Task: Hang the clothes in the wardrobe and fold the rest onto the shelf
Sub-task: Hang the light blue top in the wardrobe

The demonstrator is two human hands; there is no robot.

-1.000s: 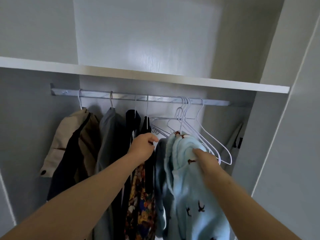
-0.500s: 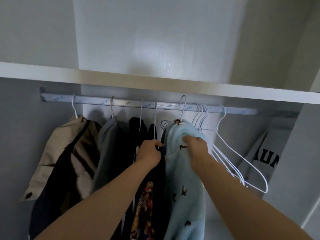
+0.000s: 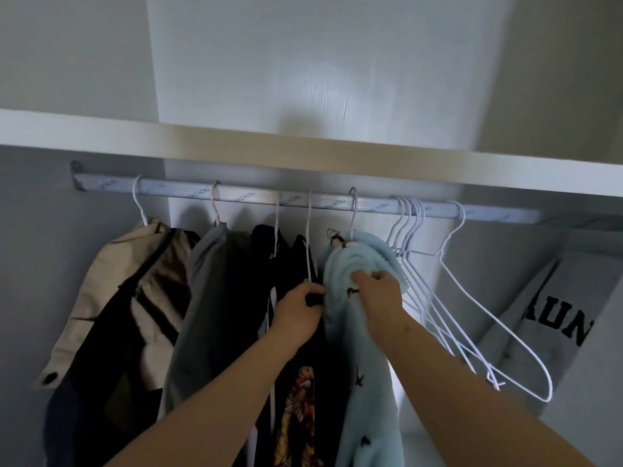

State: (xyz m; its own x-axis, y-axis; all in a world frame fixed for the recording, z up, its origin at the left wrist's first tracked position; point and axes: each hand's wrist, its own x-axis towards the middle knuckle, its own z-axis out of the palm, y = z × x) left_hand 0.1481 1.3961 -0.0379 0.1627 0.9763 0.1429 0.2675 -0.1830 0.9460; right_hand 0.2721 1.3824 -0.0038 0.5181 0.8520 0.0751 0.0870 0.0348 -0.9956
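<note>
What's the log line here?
left hand: grips black garment; right hand: grips light-blue fleece garment; white hanger: hooked on silver rail

1. Fingertips of the left hand [image 3: 298,313] were buried in the black top [image 3: 303,257].
2. The blue top [image 3: 357,332] hid its hanger [image 3: 353,210] below the hook.
3. At 4 o'clock, the grey top [image 3: 553,318] showed only "AUN".
4. At 6 o'clock, hems were cut off.

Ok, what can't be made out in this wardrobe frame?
Head view:
Hanger inside the light blue garment: covered by fabric.
Whether the left hand grips wire or only the black garment: fingers hide it.
Lettering on the grey sweatshirt: cut by the wardrobe side.
The shelf top: hidden by its front edge.
</note>
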